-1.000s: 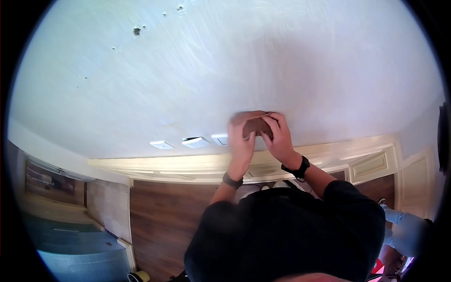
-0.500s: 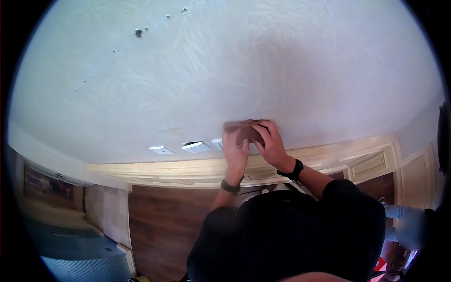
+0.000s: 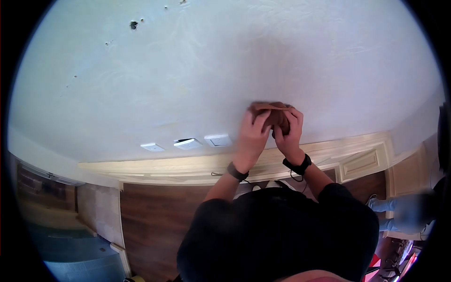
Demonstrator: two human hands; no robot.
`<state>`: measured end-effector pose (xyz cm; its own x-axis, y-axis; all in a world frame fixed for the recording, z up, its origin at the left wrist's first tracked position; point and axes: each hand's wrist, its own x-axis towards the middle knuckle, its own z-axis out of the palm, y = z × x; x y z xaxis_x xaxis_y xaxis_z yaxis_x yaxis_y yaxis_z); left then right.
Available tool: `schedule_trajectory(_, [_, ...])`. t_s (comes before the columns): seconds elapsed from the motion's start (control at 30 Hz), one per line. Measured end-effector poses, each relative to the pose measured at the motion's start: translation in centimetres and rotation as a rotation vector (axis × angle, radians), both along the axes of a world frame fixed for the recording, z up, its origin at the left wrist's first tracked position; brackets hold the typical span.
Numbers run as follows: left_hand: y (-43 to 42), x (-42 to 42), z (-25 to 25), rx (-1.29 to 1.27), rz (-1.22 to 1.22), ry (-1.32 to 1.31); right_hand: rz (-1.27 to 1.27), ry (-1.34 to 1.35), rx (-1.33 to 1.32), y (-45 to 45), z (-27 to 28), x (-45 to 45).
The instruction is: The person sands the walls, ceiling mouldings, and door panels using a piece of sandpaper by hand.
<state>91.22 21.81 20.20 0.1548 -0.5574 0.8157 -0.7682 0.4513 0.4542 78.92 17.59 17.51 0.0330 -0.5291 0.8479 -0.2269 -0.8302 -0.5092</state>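
A brown folded cloth (image 3: 277,113) is held in front of the pale textured wall (image 3: 197,84). My left hand (image 3: 254,131) grips its left side with bent fingers. On the right side, my right hand (image 3: 290,130) has its fingers wrapped round the cloth. Both wrists wear black bands. Left of my hands and lower on the wall are three white wall plates: a flat one (image 3: 218,140), a tilted one (image 3: 188,144) with a dark gap behind it, and another (image 3: 152,147) at the left.
Cream panelling (image 3: 188,168) runs along the wall's foot above a brown wood floor (image 3: 155,211). Several small holes mark the wall at the upper left, the largest a dark one (image 3: 134,25). Another person's legs in light blue (image 3: 386,205) show at the right.
Since half a second ago, both hands and the cloth have moved up and to the right along the wall. The right wall plate, partly covered before, now shows fully. The other person's legs have shifted.
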Motion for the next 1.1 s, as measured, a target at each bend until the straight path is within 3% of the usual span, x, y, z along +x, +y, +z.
schedule_trajectory(0.07, [-0.2,0.0,-0.6,0.009,-0.108,0.007,0.016,-0.011,0.063,0.4,-1.3,-0.3])
schedule_trajectory(0.17, [0.1,0.5,-1.1,0.045,-0.075,0.05,0.026,0.009,0.051,0.8,-1.4,0.6])
schedule_trajectory(0.3, [0.6,3.0,0.6,-0.04,-0.026,0.067,0.075,0.088,-0.005,1.2,2.1,2.5])
schedule_trajectory(0.37, [1.5,3.2,2.8,-0.226,0.084,0.103,0.11,0.106,-0.043,1.5,4.5,3.5])
schedule_trajectory(0.47, [1.8,4.2,5.8,-0.29,0.203,0.071,0.156,0.104,-0.112,1.4,8.6,4.7])
schedule_trajectory(0.7, [0.3,1.8,13.0,-0.373,0.13,0.075,0.086,0.011,-0.229,0.2,15.3,2.6])
schedule_trajectory(0.93, [-2.6,-4.0,12.5,-0.346,-0.013,-0.005,-0.014,-0.103,-0.134,-2.3,12.9,-3.3])
schedule_trajectory(1.1, [-2.8,-5.3,10.0,-0.306,-0.009,-0.014,0.003,0.017,-0.157,-2.7,10.4,-5.1])
